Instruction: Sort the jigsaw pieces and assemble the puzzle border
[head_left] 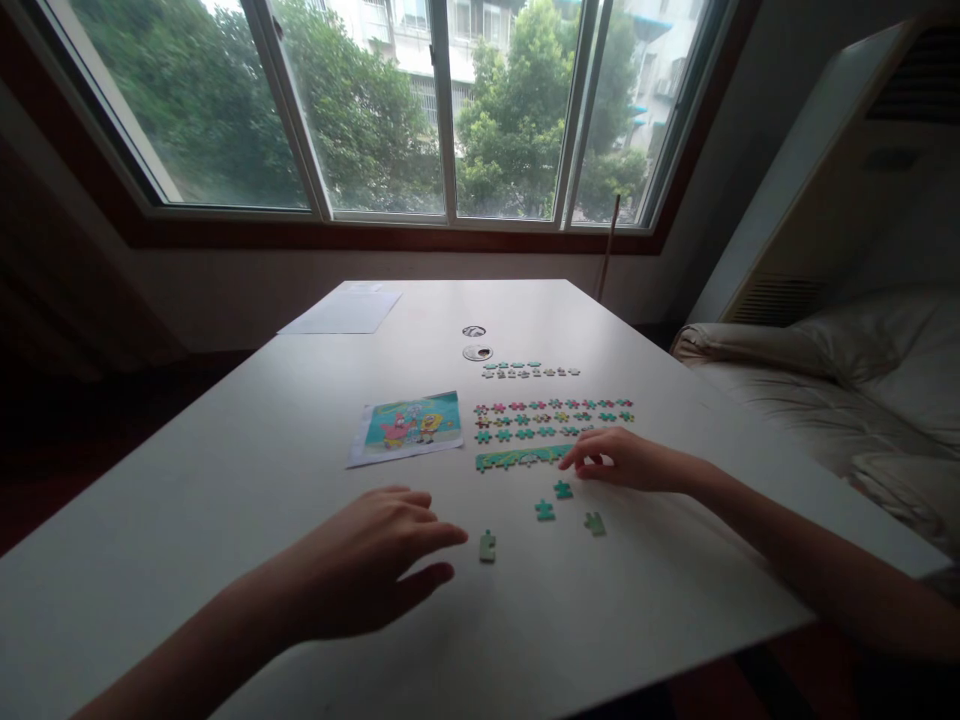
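Note:
My left hand (386, 555) hovers low over the white table, fingers spread and nothing in them. Just beyond its index fingertip lies a pale green jigsaw piece (487, 546). My right hand (619, 459) has its fingers bent and somewhat apart, a fingertip at the right end of a joined strip of green puzzle pieces (517, 458). That hand covers the strip's far end and part of the row behind it. Between the hands lie loose pieces: a teal one (562, 489), another teal one (544, 510) and a grey-green one (595, 523).
Rows of loose puzzle pieces (555, 405) stretch behind the strip, with paler pieces (529, 373) farther back. Left of them lies a printed cartoon picture (412, 425). Two round items (477, 353) and white paper (341, 312) are farther off. A sofa (810, 390) stands right.

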